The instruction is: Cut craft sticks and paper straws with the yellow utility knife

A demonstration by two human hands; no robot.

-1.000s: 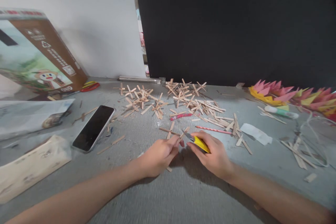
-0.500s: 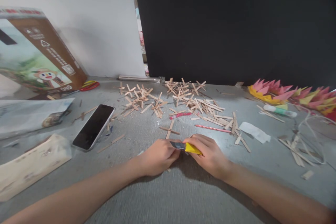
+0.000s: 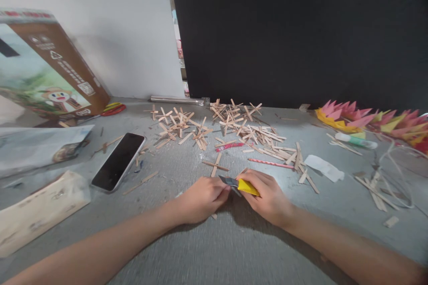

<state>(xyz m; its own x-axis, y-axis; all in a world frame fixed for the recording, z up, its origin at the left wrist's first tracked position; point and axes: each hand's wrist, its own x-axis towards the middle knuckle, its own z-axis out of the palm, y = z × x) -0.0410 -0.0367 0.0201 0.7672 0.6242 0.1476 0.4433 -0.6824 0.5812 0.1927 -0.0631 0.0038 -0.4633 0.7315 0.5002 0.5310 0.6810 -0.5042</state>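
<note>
My right hand [image 3: 269, 198] is wrapped round a yellow utility knife [image 3: 248, 187], whose grey blade end points left. The tip lies right at the thumb and forefinger of my left hand [image 3: 202, 199]. That left hand is closed with its fingers pinched together; what it holds is hidden behind them. A thin pale sliver shows between the two hands, too small to name. Just beyond my left hand, two crossed wooden craft sticks [image 3: 216, 165] rest on the grey table [image 3: 187, 258].
Piles of craft sticks [image 3: 234, 124] lie at the back. On the left are a phone [image 3: 118, 162], a carton [image 3: 67, 67], scissors [image 3: 113, 109] and a cream packet [image 3: 43, 213]. Rightward are a patterned red stick [image 3: 270, 163], a glue stick [image 3: 356, 140], a cable [image 3: 397, 142] and pink-yellow paper flowers [image 3: 346, 118].
The knife has turned slightly in my right hand, and its blade end now sits a little further right and shows more clearly. My left hand has hardly moved.
</note>
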